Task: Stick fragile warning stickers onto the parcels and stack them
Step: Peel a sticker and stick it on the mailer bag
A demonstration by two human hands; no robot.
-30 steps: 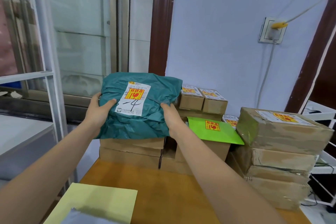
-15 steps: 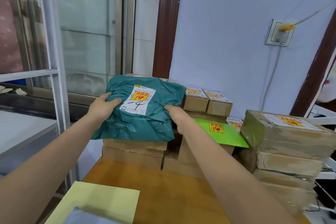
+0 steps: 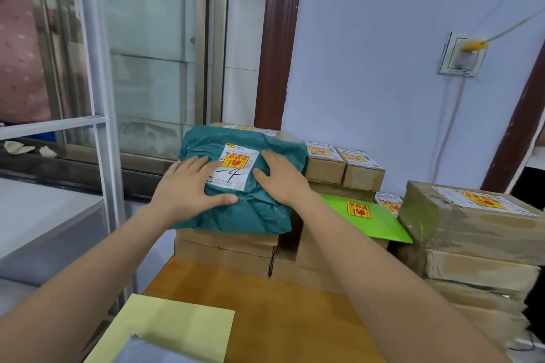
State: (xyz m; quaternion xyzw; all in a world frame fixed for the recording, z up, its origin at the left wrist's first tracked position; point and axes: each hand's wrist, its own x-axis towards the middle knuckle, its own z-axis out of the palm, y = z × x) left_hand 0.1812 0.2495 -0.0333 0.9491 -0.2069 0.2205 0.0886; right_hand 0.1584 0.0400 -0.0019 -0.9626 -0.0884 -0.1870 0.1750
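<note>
Both hands (image 3: 191, 186) now flat atop teal parcel (image 3: 236, 212)

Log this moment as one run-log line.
phase: stacking | teal parcel: stickered, atop cardboard boxes | left hand: flat on it | right hand: flat on it

I see an orange-brown table (image 3: 295, 318) across the lower frame. Stacked cardboard boxes (image 3: 224, 253) sit along its far edge. A pale yellow sheet (image 3: 177, 330) lies lower left.

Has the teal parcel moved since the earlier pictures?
Yes. The teal parcel has come down onto the cardboard boxes of the left stack; earlier it was held above them. Both hands, left hand and right hand, now press flat on its top.
</note>
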